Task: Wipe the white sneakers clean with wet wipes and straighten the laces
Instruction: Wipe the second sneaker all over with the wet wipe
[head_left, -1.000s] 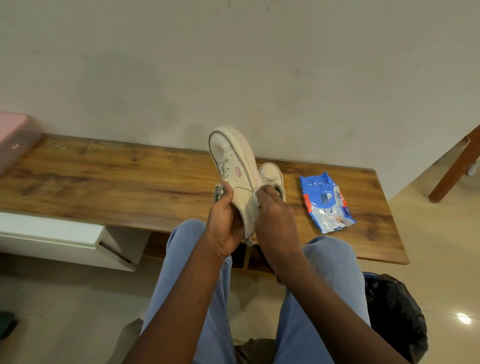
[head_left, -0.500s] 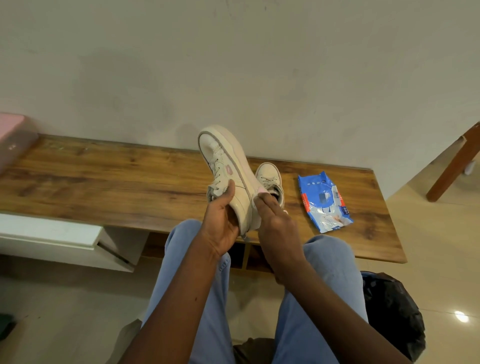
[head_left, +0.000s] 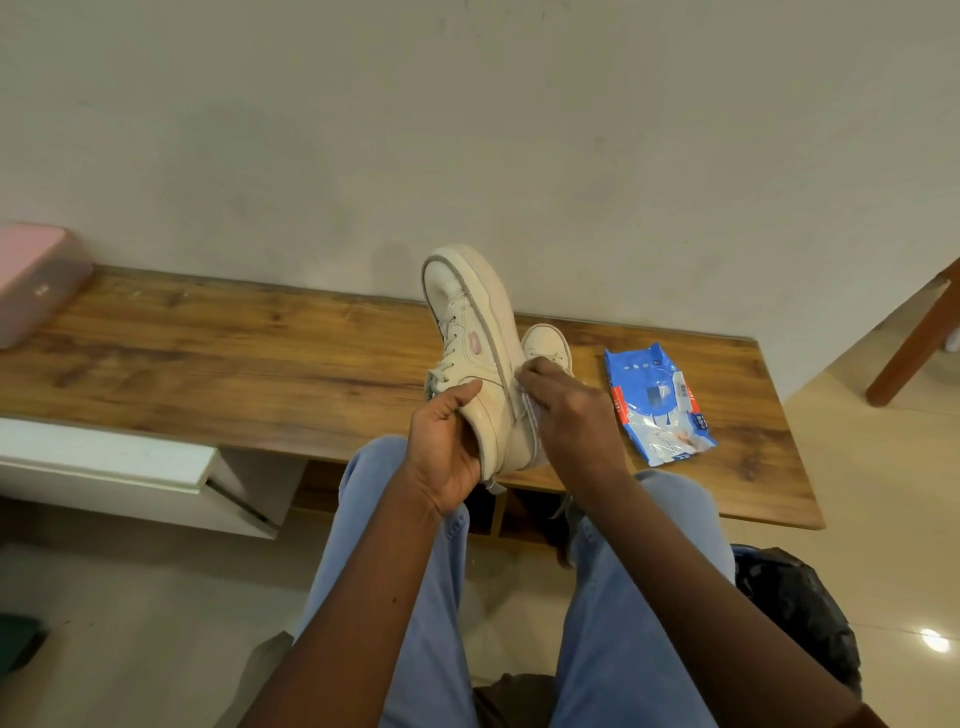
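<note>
— White leather low-top sneaker (head_left: 483, 364): where does it sit in the frame?
— At the centre, held up above a long brown wooden bench (head_left: 234, 364). The toe points up toward the pale wall and the sole edge faces right.
— Who is holding it?
— The left hand (head_left: 441, 452). Its fingers are curled round the heel and hide it, and the thumb lies flat along the side panel.
— And the other hand?
— The right hand (head_left: 566, 415) has its fingers bent close together over a white wet wipe (head_left: 530, 410), holding it against the sole's rim. Only a crumpled strip of the wipe shows beneath them.
— What else is hard to make out?
— A second white sneaker (head_left: 545, 343) stands on the bench just behind the right hand, with only its toe showing. The held shoe's pale laces (head_left: 447, 358) run partly behind the left thumb.
— Any containers?
— Three. A blue-and-white plastic wipe pack (head_left: 657, 402) lies flat on the bench, right of centre; I cannot tell whether its flap is open. A pink box (head_left: 31, 280) is cut off by the left edge, its contents unseen. A black bag (head_left: 800, 613) sits at the lower right, partly hidden behind a blue-jeaned leg (head_left: 623, 623); nothing inside it is visible.
</note>
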